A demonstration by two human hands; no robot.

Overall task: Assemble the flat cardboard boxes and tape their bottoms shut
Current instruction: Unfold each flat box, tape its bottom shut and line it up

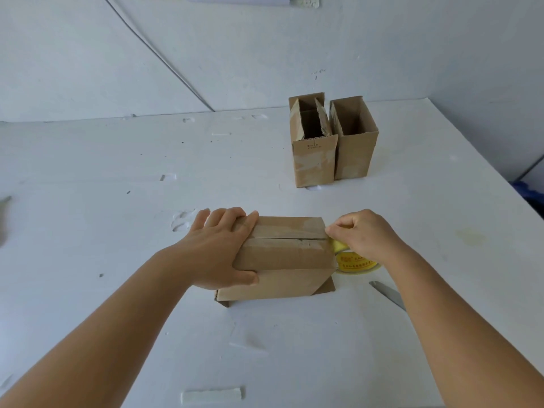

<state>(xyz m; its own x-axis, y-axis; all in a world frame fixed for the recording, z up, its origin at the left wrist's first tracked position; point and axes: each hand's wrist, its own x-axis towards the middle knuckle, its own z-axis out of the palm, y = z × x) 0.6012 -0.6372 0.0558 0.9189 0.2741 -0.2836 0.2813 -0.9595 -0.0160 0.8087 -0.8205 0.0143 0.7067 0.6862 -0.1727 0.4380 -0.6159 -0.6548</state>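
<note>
White foam-board tabletop point(117, 172) fills the head view, dented and scuffed, running back to a plain white wall. Near its middle an upturned cardboard box point(282, 260) rests with its closed bottom flaps facing up, and the seam point(287, 238) between them runs left to right. The left hand point(217, 248) clamps the box's left end, fingers curled over the top edge and thumb pressed against the near face. The right hand point(363, 234) sits at the seam's right end, fingers curled in a pinch on what looks like the tape end, just above a yellow tape roll point(354, 260). Any pull of tape would likely travel leftward along the seam toward the bracing hand. Two assembled boxes point(332, 139) stand upright, touching, well behind. A blade-like tool point(388, 294) lies just beside the right forearm.
</note>
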